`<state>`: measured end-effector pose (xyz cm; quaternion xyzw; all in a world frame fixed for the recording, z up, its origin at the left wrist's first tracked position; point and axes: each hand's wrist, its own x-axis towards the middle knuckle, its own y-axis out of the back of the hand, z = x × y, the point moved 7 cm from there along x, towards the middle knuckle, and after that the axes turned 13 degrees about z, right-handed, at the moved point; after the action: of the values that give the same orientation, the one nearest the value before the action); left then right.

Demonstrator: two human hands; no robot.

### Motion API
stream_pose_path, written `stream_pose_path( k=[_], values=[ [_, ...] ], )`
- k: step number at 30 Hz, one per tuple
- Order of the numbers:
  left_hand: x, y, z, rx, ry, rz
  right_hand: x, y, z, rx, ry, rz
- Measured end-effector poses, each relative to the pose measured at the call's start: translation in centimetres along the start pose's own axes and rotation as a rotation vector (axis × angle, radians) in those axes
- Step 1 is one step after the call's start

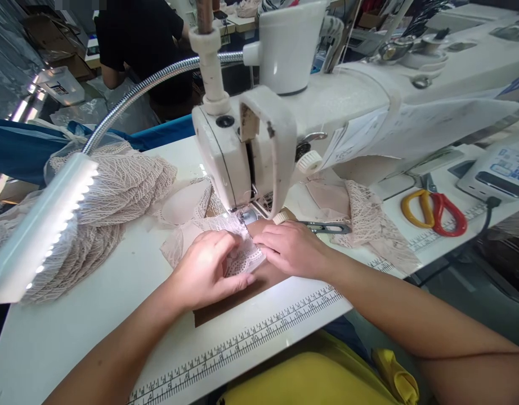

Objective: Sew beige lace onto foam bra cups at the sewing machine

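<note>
A pale pink lace piece (242,256) lies on the white table just in front of the needle area of a white sewing machine (259,152). My left hand (209,269) rests on the lace's left side, fingers curled and pressing it down. My right hand (291,247) presses the lace's right edge with its fingers together, close to the presser foot (246,215). Part of the lace is hidden under both hands.
A stack of pink lace pieces (116,191) sits at the left under a lit LED gooseneck lamp (44,225). More lace (369,225), thread snips (327,227) and yellow-and-red scissors (432,209) lie to the right. A ruler strip (242,340) runs along the table's front edge. Another person in black (145,45) is behind.
</note>
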<state>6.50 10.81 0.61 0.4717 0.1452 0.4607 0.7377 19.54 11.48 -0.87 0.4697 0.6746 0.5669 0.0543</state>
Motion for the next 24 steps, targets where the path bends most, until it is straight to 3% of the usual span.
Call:
stream_pose_path(
  k=[4, 9, 13, 16, 19, 24],
  values=[
    [-0.4, -0.5, 0.8, 0.128, -0.108, -0.034, 0.0, 0.2, 0.2, 0.035, -0.069, -0.054],
    [-0.4, -0.6, 0.7, 0.075, -0.165, -0.019, 0.0, 0.3, -0.6, 0.105, -0.038, -0.121],
    [-0.3, -0.1, 0.5, 0.021, -0.174, -0.043, -0.3, -0.3, -1.3, 0.009, 0.078, -0.081],
    [-0.1, 0.2, 0.0, 0.027, -0.129, 0.012, -0.5, -0.5, -1.4, -0.015, 0.106, -0.037],
    [-0.1, -0.1, -0.3, 0.144, -0.155, 0.044, -0.6, -0.4, -1.4, 0.010, 0.083, -0.019],
    [-0.1, -1.4, -0.6, 0.328, -0.190, -0.017, -0.6, -0.1, -1.4, 0.012, 0.064, 0.016]
  ],
)
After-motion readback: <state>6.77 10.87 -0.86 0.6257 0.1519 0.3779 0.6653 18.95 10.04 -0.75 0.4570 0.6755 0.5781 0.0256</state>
